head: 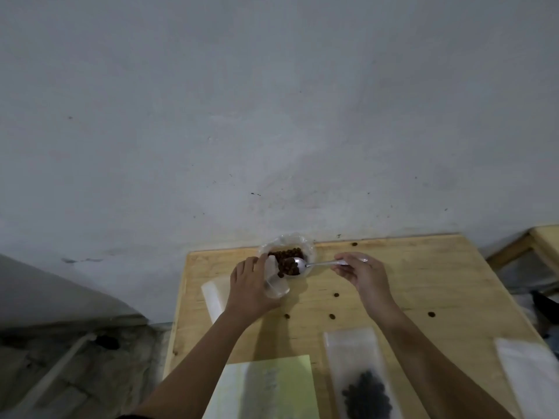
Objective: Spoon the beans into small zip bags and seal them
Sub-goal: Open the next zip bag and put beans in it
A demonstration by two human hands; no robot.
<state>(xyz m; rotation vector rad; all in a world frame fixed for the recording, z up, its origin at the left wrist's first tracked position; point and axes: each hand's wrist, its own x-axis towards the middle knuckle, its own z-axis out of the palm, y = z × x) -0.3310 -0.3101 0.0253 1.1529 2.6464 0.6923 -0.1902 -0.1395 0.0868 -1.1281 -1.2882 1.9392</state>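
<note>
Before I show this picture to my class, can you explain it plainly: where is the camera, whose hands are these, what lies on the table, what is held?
One picture, from a camera worn on a person's head, looking down at their own bare hands; no machine. On the wooden table are a container of brown beans and a flat bag holding beans; a few loose beans lie about. The left hand holds a small clear bag; the right hand holds a spoon loaded with beans at its opening.
</note>
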